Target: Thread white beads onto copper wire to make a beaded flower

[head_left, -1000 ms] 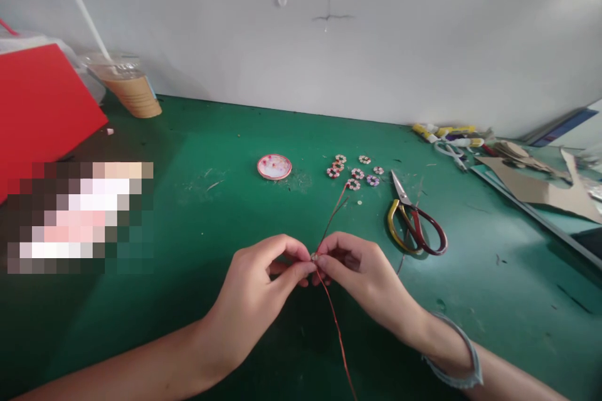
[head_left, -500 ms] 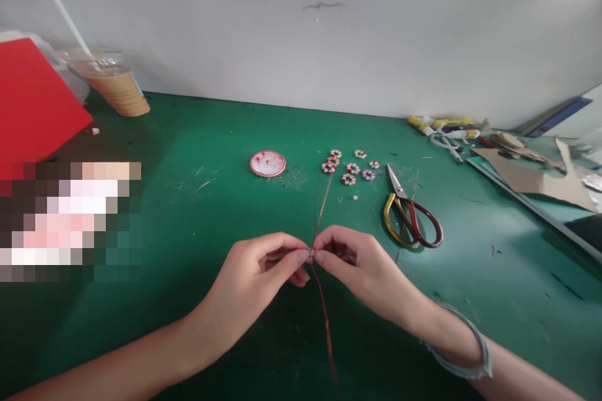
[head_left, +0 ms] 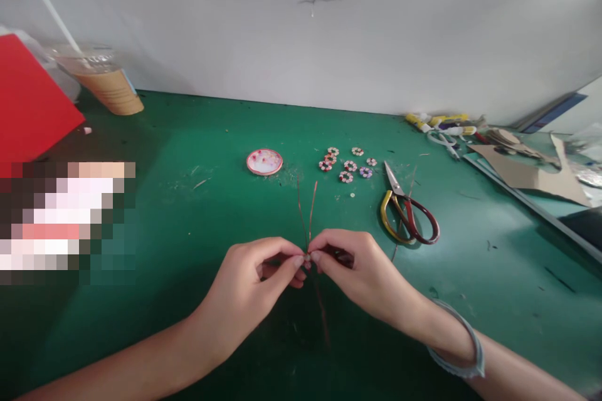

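Observation:
My left hand [head_left: 258, 272] is closed, its thumb and forefinger pinching a small cluster of beads [head_left: 308, 261] on a thin brown cord. From the other side my right hand [head_left: 360, 266] pinches the same spot, fingertips almost touching the left ones. Two strands of the cord [head_left: 311, 210] stand up past the fingers, spread in a narrow V. A darker, blurred tail hangs below the hands. Beyond them lie several beaded rings [head_left: 349, 166] in red, white and purple. Fingers partly hide the bead cluster.
Scissors [head_left: 408, 213] with yellow and dark red handles lie right of the rings. A small round dish [head_left: 264, 162] holds beads. A plastic cup [head_left: 106, 84] with a straw stands back left, near a red sheet [head_left: 32, 100]. Cardboard scraps [head_left: 531, 166] and glue tubes [head_left: 418, 123] lie right.
The cord's upper strands have spread apart and lean more to the left. More of the bead cluster shows between the fingertips. The lower tail has swung and blurred. Both hands keep their pinch.

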A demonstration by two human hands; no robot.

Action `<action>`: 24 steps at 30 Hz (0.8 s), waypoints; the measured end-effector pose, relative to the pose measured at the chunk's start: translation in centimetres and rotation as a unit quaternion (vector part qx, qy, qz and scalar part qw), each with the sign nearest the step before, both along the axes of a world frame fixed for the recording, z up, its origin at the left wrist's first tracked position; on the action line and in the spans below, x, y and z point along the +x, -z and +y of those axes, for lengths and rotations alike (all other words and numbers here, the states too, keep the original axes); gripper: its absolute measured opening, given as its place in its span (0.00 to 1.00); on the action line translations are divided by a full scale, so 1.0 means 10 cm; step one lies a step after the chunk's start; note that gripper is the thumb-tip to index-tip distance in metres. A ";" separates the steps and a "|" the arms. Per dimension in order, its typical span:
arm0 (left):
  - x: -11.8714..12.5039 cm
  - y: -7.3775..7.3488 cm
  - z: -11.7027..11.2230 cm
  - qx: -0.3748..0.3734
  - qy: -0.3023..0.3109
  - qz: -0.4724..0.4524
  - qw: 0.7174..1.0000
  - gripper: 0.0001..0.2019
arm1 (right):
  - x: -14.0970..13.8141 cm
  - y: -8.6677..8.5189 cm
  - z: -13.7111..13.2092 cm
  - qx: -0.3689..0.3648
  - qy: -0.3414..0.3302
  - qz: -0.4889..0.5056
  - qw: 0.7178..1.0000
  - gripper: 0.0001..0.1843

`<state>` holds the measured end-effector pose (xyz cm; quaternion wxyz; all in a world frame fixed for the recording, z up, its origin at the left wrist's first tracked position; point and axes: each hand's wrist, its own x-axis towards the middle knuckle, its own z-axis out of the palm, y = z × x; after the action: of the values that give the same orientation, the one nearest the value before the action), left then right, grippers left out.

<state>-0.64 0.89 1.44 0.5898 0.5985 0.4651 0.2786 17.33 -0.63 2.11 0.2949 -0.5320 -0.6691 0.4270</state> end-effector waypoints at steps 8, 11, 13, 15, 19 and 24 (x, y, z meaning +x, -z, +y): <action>0.01 0.00 -0.02 -0.021 -0.001 -0.016 1.000 0.06 | 0.03 -0.01 0.02 -0.024 0.000 0.005 1.000 0.08; 0.02 -0.03 -0.02 -0.032 0.006 -0.033 0.999 0.04 | 0.05 -0.04 0.04 -0.036 -0.004 -0.002 0.999 0.08; 0.02 -0.03 -0.01 -0.044 0.004 -0.042 0.998 0.02 | 0.06 -0.05 0.04 -0.036 -0.006 -0.006 0.999 0.08; 0.02 -0.03 0.01 -0.060 -0.001 -0.052 0.997 0.02 | 0.06 -0.07 0.04 -0.033 -0.011 -0.011 0.999 0.07; 0.01 -0.02 0.03 -0.055 0.001 -0.067 0.996 0.03 | 0.05 -0.10 0.03 -0.018 -0.008 -0.021 1.000 0.05; 0.01 -0.02 0.03 -0.049 -0.005 -0.050 0.998 0.03 | 0.03 -0.08 0.02 -0.031 0.030 -0.006 0.999 0.03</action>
<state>-0.54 1.15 1.64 0.6394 0.5521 0.4510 0.2882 17.66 -0.39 2.88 0.2870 -0.5628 -0.6414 0.4353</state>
